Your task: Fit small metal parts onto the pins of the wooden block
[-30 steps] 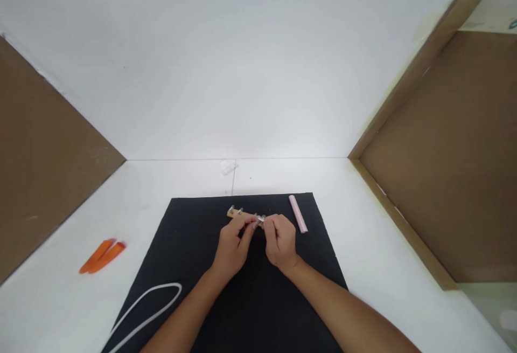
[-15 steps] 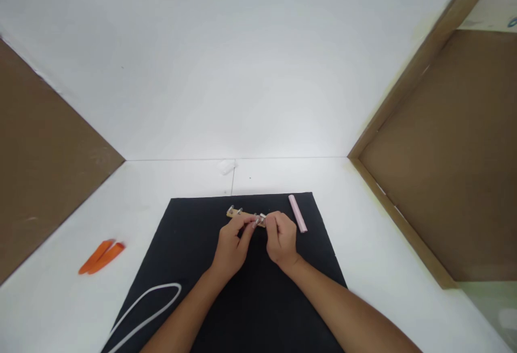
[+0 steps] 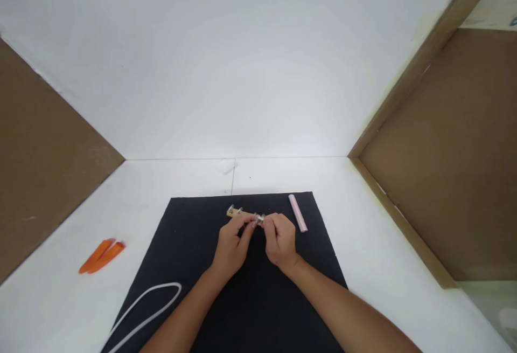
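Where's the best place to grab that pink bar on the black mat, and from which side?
Probably pinch the pink bar across its middle, from above, because it's long, narrow and lying flat on the black mat. Coming from its right side looks roomier, since the right hand is close by its left.

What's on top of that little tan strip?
Shiny metal pieces. The left hand covers part of the tan strip, so what's on that part can't be seen.

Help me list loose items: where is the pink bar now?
In the head view, the pink bar lies on the black mat near its far right corner, right of the right hand.
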The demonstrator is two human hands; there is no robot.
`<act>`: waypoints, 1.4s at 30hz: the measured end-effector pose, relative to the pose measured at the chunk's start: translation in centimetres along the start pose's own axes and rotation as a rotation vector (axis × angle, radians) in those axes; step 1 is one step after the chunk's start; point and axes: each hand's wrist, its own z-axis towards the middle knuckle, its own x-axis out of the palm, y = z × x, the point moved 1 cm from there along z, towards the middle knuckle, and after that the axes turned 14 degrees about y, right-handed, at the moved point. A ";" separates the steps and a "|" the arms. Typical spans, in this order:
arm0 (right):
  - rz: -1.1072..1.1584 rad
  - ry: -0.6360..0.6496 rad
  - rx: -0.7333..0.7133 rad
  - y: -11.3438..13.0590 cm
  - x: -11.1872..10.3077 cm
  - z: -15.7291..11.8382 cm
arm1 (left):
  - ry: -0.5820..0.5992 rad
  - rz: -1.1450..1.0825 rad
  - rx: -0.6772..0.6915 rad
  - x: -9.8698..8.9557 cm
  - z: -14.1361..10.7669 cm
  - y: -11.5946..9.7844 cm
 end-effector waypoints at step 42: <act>-0.010 -0.004 0.009 -0.1 0.1 -0.1 | -0.001 -0.001 -0.005 -0.1 0.2 -0.1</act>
